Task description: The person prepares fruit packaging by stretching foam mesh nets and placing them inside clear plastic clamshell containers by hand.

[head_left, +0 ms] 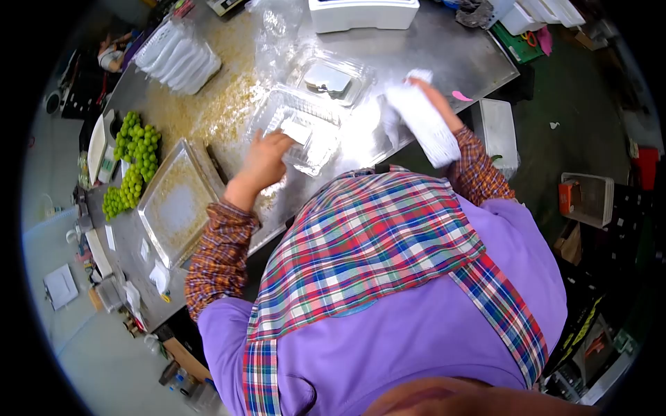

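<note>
My left hand (pixel 263 163) reaches over the near left side of a clear plastic tray (pixel 322 142), its fingers stretched out. Their tips are at a small white sheet (pixel 297 130) lying in the tray; whether they press on it I cannot tell. In my right hand (pixel 438 104) is a stack of white sheets (pixel 424 125), held tilted above the table's near edge and slightly blurred. Just behind the first tray sits another clear plastic tray (pixel 357 76) with a shiny, silvery patch inside.
Green grapes (pixel 139 156) lie at the left, beside a metal tray (pixel 177 201). Stacked white trays (pixel 179 59) stand at the back left. Crumpled clear plastic (pixel 277 35) and a white foam box (pixel 364 15) are at the back. A white bin (pixel 498 128) stands off the table's right edge.
</note>
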Demonstrator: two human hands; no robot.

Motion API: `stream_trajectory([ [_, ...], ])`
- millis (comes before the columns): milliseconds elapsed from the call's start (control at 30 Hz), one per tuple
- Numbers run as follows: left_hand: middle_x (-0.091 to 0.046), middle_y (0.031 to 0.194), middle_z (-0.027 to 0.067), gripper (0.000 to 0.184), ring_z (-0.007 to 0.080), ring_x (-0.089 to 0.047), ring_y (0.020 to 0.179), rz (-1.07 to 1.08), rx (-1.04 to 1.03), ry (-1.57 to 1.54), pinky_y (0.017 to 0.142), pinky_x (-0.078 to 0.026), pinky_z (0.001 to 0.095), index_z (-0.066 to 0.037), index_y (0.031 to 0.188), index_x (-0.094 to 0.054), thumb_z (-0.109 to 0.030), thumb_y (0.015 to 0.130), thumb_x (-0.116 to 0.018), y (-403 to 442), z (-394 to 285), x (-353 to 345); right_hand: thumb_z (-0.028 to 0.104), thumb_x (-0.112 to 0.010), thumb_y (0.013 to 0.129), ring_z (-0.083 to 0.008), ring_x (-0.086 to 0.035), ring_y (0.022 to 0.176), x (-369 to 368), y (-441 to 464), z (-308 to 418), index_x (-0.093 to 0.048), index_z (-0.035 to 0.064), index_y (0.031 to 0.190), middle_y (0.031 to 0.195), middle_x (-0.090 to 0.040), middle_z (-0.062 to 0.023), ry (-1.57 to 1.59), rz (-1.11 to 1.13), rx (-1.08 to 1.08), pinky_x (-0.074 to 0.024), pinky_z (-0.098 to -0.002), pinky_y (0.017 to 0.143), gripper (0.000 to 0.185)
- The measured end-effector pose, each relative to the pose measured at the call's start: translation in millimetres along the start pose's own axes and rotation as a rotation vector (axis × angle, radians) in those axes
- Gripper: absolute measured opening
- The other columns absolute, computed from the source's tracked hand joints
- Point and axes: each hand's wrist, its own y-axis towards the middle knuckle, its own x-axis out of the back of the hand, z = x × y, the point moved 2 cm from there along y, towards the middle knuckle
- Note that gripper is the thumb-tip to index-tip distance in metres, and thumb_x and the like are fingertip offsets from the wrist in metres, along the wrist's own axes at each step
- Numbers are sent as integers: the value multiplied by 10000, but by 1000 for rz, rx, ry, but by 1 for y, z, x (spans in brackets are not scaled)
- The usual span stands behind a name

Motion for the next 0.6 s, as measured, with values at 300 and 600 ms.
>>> stream_trajectory([
  [300, -607, 665, 118, 60, 319, -624, 677, -16, 172, 150, 599, -479, 429, -88, 736, -600, -119, 786, -585, -18, 7, -36, 178, -520, 965, -251, -618, 943, 82, 160, 37, -529, 30, 1109, 1066, -602, -109, 474, -381, 403, -541, -418, 773, 207],
  [600, -607, 701, 109, 217, 318, -613, 645, -164, 464, -41, 564, -483, 420, -64, 786, -546, -253, 849, -632, 7, -49, -43, -37, -564, 859, -207, -615, 927, 84, 197, 71, -535, -10, 1208, 1061, -629, -84, 26, -406, 723, -492, -319, 820, 351],
])
